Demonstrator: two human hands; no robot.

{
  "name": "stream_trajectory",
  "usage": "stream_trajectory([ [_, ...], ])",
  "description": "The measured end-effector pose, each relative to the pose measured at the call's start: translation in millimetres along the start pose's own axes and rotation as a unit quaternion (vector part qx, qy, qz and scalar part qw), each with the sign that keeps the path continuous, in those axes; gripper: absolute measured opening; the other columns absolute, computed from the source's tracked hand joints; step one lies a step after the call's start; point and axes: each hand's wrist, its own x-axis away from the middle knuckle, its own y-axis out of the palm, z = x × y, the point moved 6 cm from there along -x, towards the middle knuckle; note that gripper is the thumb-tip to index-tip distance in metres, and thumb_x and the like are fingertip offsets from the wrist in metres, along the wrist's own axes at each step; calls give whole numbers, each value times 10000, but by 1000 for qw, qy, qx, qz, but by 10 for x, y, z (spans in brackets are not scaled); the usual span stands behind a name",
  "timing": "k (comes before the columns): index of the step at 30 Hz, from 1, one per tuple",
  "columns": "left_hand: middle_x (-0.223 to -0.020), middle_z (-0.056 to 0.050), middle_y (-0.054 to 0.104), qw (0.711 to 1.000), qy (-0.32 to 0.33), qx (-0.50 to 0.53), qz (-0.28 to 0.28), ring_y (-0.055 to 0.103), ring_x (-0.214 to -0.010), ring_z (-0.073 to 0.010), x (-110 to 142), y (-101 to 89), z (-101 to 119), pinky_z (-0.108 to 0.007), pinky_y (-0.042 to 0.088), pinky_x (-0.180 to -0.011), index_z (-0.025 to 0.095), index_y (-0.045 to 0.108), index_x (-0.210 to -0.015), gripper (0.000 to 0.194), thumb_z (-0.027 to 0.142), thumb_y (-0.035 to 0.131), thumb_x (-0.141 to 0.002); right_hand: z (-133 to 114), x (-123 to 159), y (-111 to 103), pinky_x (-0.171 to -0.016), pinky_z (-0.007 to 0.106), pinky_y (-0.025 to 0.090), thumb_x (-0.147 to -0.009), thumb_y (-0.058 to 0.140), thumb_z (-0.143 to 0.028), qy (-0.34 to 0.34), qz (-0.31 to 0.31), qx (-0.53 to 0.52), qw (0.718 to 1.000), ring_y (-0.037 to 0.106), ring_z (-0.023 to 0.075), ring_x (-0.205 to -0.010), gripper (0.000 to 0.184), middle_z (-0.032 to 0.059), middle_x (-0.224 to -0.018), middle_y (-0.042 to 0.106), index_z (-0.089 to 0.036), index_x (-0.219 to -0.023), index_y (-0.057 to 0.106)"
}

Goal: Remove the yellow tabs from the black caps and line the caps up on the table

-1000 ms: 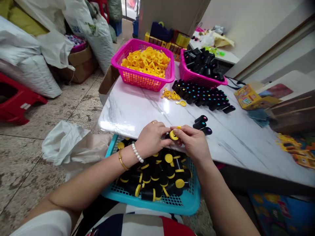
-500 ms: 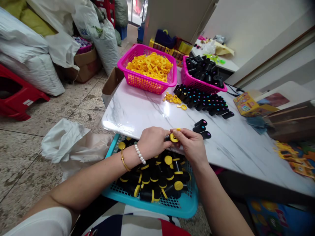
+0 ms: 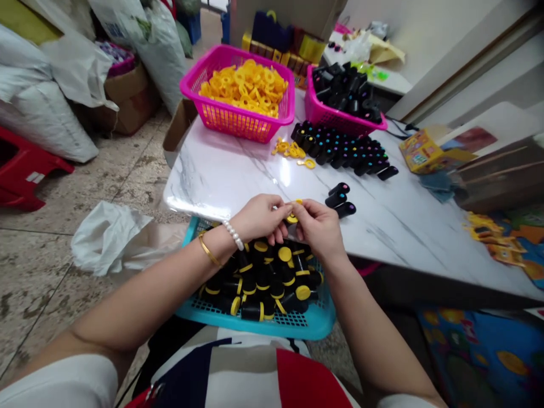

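Observation:
My left hand and my right hand meet above the table's front edge, fingers closed. Between their fingertips is a yellow ring piece. The small black cylinder it sits on is mostly hidden by my fingers. Below my hands a blue basket holds many black cylinders with yellow caps. To the right of my right hand lie three loose black cylinders with coloured dots on their ends. Farther back are a few loose yellow ring pieces and a block of black cylinders in rows.
On the marble-patterned table stand a pink basket of yellow ring pieces and another pink basket of black cylinders. A yellow box stands at the right. White sacks, a red stool and a plastic bag are at the left.
Both hands have come closer together around the yellow ring piece, covering more of the black cylinder. The view has tilted slightly, so the table and baskets appear higher and a little left.

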Motion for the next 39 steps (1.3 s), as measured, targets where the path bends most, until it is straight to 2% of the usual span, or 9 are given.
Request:
stream_trajectory([
  [3, -545, -13, 626, 1000, -20, 23, -3, 609, -445, -117, 72, 42, -36, -202, 469, -435, 155, 479, -850, 262, 379, 383, -944, 9, 17, 40, -358, 202, 314, -814, 593, -467, 14, -16, -14, 1000, 433, 91, -353, 342, -52, -422, 484, -158, -911, 703],
  [6, -605, -9, 642, 991, 79, -99, 50, 627, -509, -143, 186, 27, 19, -232, 470, -476, 160, 533, -945, 255, 401, 464, -896, -14, 40, 49, -401, 213, 363, -815, 589, -464, -1, 2, -17, 1000, 480, 106, -412, 385, -28, -480, 548, -154, -1007, 714],
  [11, -757, -41, 688, 909, 202, -316, 181, 648, -699, -198, 325, 24, 112, -275, 461, -621, 179, 614, -988, 251, 345, 604, -799, 5, 37, 2, -421, 222, 375, -808, 570, -510, 4, 3, -64, 998, 492, 103, -465, 432, 21, -613, 625, -130, -923, 741],
  [16, -810, -46, 703, 897, 216, -372, 100, 645, -722, -198, 287, 68, 154, -272, 453, -656, 201, 654, -970, 201, 312, 560, -831, 58, -81, -32, -350, 193, 279, -769, 610, -491, 141, -144, -130, 971, 430, 78, -409, 418, 12, -541, 576, -93, -851, 704],
  [21, -795, -87, 695, 872, 173, -446, 103, 648, -737, -243, 247, 19, 213, -313, 459, -665, 178, 667, -955, 233, 339, 545, -839, -93, -100, 27, -355, 152, 254, -766, 672, -393, 127, -294, -1, 947, 369, 43, -376, 325, -81, -516, 508, -157, -974, 593],
  [28, -831, -117, 694, 854, 105, -497, 117, 658, -795, -276, 342, 170, 120, -334, 483, -673, 149, 612, -1048, 349, 420, 538, -842, -170, 277, 23, -426, 184, 390, -908, 479, -370, 16, -169, 99, 980, 474, 82, -455, 230, -70, -582, 483, -211, -1059, 547],
  [34, -791, -64, 700, 898, 107, -426, -32, 655, -674, -231, 695, 436, -161, -250, 449, -545, 177, 512, -1205, 696, 515, 741, -641, 268, 833, 90, -410, 192, 384, -912, 484, -415, 43, -123, 19, 991, 526, 95, -483, 269, -44, -672, 488, -215, -1086, 527],
  [36, -744, -40, 692, 910, 118, -394, -57, 642, -629, -205, 696, 407, -68, -226, 422, -506, 182, 501, -1231, 758, 585, 722, -629, 349, 864, 66, -408, 201, 396, -914, 477, -426, 55, -108, -18, 992, 548, 104, -480, 307, -39, -689, 500, -215, -1134, 507],
  [39, -691, -27, 678, 895, 166, -413, -12, 639, -653, -181, 387, 196, 267, -229, 433, -567, 189, 566, -1168, 527, 574, 548, -809, 357, 827, -50, -469, 215, 420, -915, 488, -399, 30, -62, -12, 998, 553, 107, -500, 288, -33, -673, 514, -199, -1115, 540],
])
